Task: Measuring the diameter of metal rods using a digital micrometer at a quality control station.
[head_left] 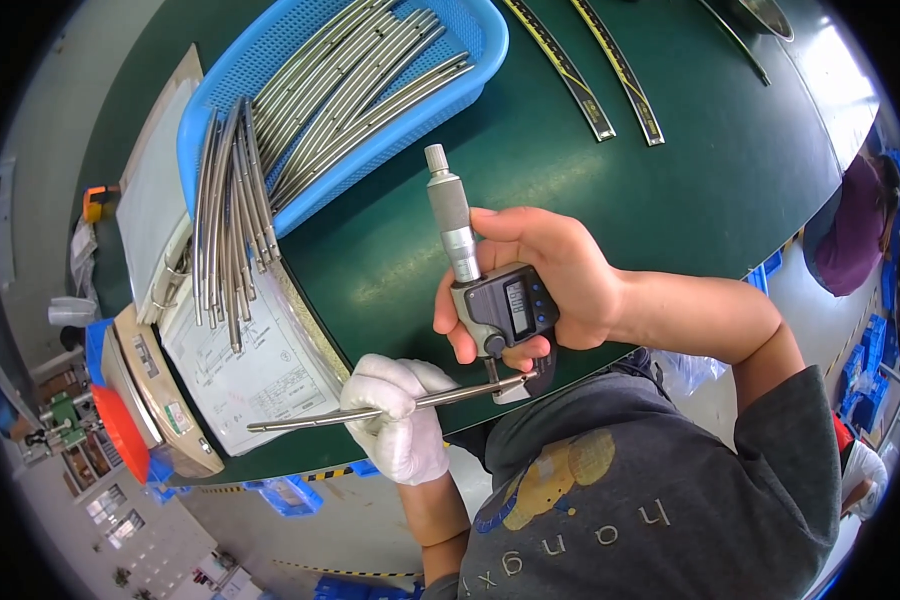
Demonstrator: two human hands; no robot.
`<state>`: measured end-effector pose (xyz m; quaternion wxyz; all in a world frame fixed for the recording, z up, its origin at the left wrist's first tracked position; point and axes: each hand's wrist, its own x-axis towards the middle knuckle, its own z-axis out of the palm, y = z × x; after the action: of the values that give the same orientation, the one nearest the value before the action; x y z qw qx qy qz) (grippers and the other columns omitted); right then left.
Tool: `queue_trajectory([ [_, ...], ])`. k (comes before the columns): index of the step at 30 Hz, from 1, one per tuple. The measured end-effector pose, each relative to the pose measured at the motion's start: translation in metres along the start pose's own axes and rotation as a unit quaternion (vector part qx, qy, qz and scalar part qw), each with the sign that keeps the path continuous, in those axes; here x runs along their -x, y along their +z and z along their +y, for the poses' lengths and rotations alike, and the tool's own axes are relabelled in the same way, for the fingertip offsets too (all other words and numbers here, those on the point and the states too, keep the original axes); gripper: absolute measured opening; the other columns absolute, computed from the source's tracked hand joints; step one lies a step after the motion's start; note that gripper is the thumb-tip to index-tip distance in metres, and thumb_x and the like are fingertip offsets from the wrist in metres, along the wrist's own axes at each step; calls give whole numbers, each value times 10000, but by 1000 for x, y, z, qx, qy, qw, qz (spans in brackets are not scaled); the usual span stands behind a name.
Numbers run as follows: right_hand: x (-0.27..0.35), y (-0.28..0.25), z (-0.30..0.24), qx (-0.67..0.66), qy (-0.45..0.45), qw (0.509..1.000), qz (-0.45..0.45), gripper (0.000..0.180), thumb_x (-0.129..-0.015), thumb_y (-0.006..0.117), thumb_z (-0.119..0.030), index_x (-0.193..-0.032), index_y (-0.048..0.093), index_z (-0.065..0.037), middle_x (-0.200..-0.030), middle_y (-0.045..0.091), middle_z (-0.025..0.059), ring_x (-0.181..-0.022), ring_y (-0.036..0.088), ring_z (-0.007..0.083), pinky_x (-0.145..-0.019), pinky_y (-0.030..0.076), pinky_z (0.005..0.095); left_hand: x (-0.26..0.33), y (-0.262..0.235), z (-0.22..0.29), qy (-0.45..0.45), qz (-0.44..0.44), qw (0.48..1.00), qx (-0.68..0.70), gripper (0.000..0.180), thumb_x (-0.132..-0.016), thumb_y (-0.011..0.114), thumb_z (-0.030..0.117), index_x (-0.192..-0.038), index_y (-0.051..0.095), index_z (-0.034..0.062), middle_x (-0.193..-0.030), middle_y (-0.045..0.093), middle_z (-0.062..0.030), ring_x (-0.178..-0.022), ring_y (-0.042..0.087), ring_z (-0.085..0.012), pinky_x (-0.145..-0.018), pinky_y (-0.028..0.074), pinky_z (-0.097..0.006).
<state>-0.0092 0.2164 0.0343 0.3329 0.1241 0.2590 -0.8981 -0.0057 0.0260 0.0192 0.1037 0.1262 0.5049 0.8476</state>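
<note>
My left hand [402,425], in a white glove, is closed around a thin metal rod [305,422] with small holes. My bare right hand [570,265] grips a digital micrometer [490,310], its fingers wrapped round the frame and its thumb near the knurled thimble. The rod's right end lies at the micrometer's measuring jaws, close to my body; whether both faces touch it I cannot tell. Beyond my hands, a blue plastic basket [492,65] holds many similar metal rods [340,85]. A loose bundle of rods [232,220] leans over its near left side.
Under the bundle lies an open binder of printed drawings [250,375]. A beige scale-like device [170,400] stands at the table's left edge. Two black-and-yellow strips [625,80] lie on the green table [700,200] at the far side. Another person [855,225] is at the right.
</note>
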Motion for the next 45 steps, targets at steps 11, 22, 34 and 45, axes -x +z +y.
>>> queue_trajectory([
  [11,1,0,2,20,-22,1000,-1,664,-823,263,-546,-820,557,49,-690,583,148,-356,405,136,-355,358,232,1,1,0,0,1,1000,0,193,-757,570,126,-663,423,43,-686,413,-86,-489,505,-230,-483,436,-319],
  [22,3,4,-3,54,-7,998,35,743,-801,202,-638,-819,551,17,-681,586,143,-329,397,142,-341,351,238,-5,4,2,-37,33,999,-1,223,-735,630,173,-634,476,47,-675,448,-81,-554,543,-236,-513,462,-315],
  [34,3,6,12,-50,-111,983,140,610,-831,248,-547,-692,488,-4,-536,517,154,-248,364,210,-237,361,320,2,5,0,-71,-70,995,13,60,-679,421,-9,-670,463,32,-711,455,-60,-649,474,-129,-614,383,-224],
  [45,0,6,10,-5,-147,976,160,547,-848,309,-529,-694,465,-28,-518,489,105,-226,315,173,-195,285,243,5,6,-8,-87,-59,994,43,142,-829,467,142,-739,483,32,-683,476,-22,-614,506,-85,-556,403,-200],
])
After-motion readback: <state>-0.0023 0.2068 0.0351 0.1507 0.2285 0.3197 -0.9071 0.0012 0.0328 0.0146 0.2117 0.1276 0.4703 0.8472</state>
